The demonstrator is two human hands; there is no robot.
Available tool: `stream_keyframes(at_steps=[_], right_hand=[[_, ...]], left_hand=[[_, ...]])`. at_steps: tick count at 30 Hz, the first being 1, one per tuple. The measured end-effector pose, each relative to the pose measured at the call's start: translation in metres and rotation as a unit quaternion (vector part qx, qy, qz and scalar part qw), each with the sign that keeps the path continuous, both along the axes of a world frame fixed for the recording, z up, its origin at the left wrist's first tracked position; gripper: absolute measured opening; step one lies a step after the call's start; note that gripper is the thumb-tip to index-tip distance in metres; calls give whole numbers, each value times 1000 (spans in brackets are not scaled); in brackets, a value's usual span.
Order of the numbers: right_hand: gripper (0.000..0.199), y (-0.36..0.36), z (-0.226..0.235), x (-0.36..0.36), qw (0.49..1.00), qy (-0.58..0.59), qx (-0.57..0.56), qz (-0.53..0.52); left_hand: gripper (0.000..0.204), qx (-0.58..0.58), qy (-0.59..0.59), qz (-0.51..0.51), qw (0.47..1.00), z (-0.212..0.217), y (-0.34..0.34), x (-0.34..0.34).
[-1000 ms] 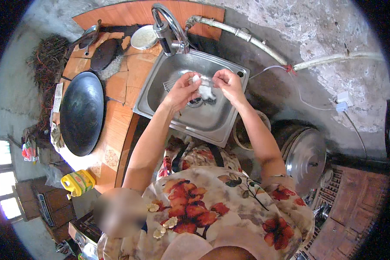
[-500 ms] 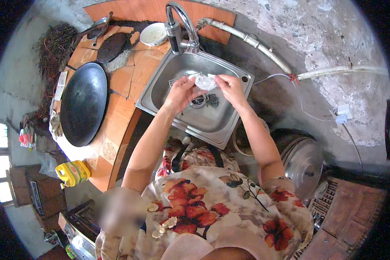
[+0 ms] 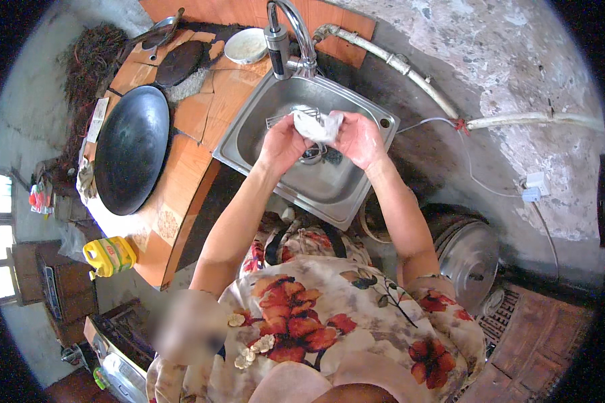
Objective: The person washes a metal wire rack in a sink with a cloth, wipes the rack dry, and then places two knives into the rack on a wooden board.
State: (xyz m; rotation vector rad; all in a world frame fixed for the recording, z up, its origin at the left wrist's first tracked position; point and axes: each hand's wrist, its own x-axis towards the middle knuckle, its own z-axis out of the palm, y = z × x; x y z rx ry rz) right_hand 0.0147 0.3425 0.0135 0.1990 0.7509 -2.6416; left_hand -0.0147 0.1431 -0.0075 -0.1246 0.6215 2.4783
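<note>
1. Nearest to me was my cream fabric shirt printed with red and orange flowers [image 3: 296, 305], with my bare forearms reaching out past it.
2. My left hand [image 3: 282, 144] had its fingers bent in against one side of a white, crumpled, thin cloth-like piece [image 3: 317, 125]; some fingertips were hidden by it.
3. My right hand [image 3: 359, 140] gripped the opposite side, palm partly turned up, fingertips at the edge.
4. The white piece hung between both hands, above the basin of the square stainless-steel sink [image 3: 329, 185]. I judged it very light and limp, with no stiffness of its own, perhaps slippery if wet and easy to tear if pulled hard. Its two side edges seemed the best places to hold, pinched softly between thumb and fingers.
5. Below, near the drain, lay a small dark clump [image 3: 331, 157], too blurred to identify.
6. Just beyond my left fingers showed a thin metal wire rack [image 3: 274, 122].
7. Farther off, at the sink's back edge, stood a curved chrome tap [image 3: 305, 47].
</note>
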Motion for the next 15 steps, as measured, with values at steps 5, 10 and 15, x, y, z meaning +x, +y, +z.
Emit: stream_keyframes(at_steps=[5, 10, 15], right_hand=[[20, -10, -3, 2, 865, 184, 465, 44], [17, 0, -14, 4, 939, 32, 338, -48], [37, 36, -54, 12, 994, -2, 103, -25]], left_hand=[[30, -262, 91, 68, 958, 18, 26, 21], [27, -344, 206, -85, 912, -9, 21, 41], [22, -441, 142, -39, 885, -45, -15, 33]])
